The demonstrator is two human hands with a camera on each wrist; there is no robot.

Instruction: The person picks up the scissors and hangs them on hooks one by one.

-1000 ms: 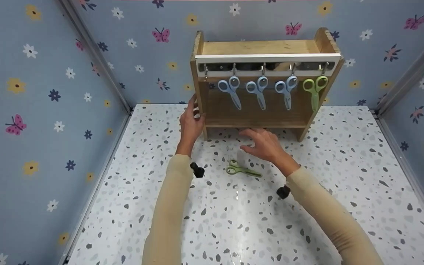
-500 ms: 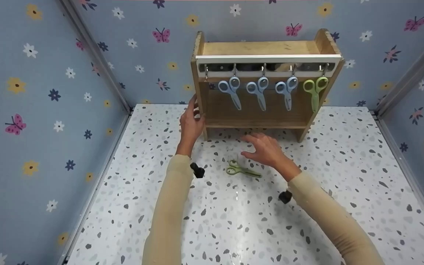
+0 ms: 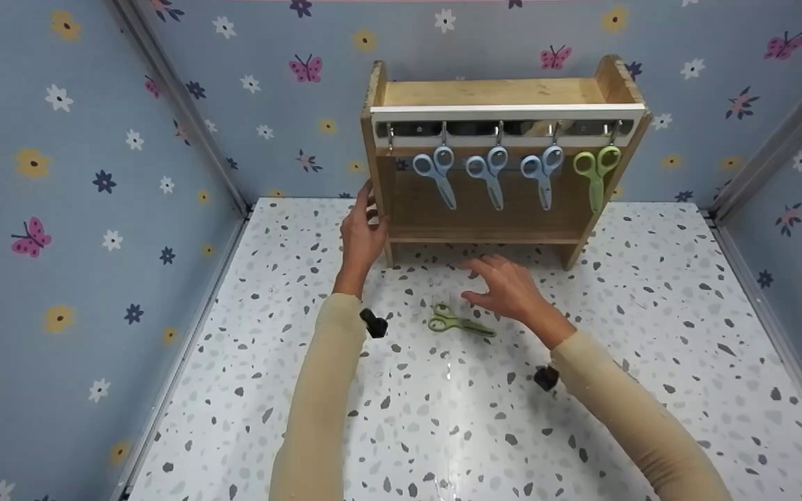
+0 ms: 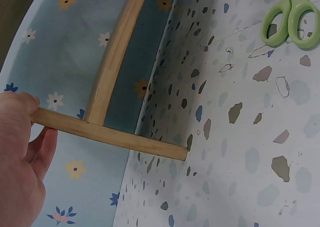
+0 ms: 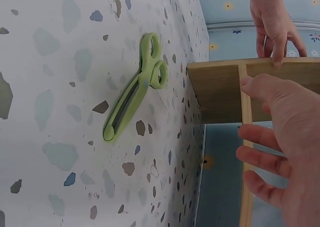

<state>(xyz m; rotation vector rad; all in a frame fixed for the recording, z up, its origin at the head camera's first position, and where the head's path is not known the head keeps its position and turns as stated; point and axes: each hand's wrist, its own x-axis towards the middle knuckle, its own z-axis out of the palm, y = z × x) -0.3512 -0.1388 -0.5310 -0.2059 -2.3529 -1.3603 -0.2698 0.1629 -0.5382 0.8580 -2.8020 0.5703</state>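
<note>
My left hand [image 3: 363, 233] grips the left side panel of a small wooden rack [image 3: 484, 233], thumb at the panel's front edge and fingers on its outer face. In the left wrist view that panel [image 4: 110, 135] runs out from between thumb and fingers. My right hand [image 3: 505, 287] holds nothing; its fingers are spread and loosely bent, just in front of the rack's bottom board. Green scissors [image 3: 460, 323] lie on the speckled table, nearer me than the right hand. The right wrist view has these scissors [image 5: 135, 89] lying flat with blades closed.
From the rack's hook rail [image 3: 470, 127] hang three light-blue scissors [image 3: 490, 174] and one green pair [image 3: 596, 174]; the leftmost hook [image 3: 390, 136] carries nothing. Flower-patterned walls [image 3: 129, 174] enclose the speckled table [image 3: 401, 417] at the back and both sides.
My right hand has drawn back from the rack's bottom board, toward me and slightly right. The left hand stays on the side panel, and the scissors have not moved.
</note>
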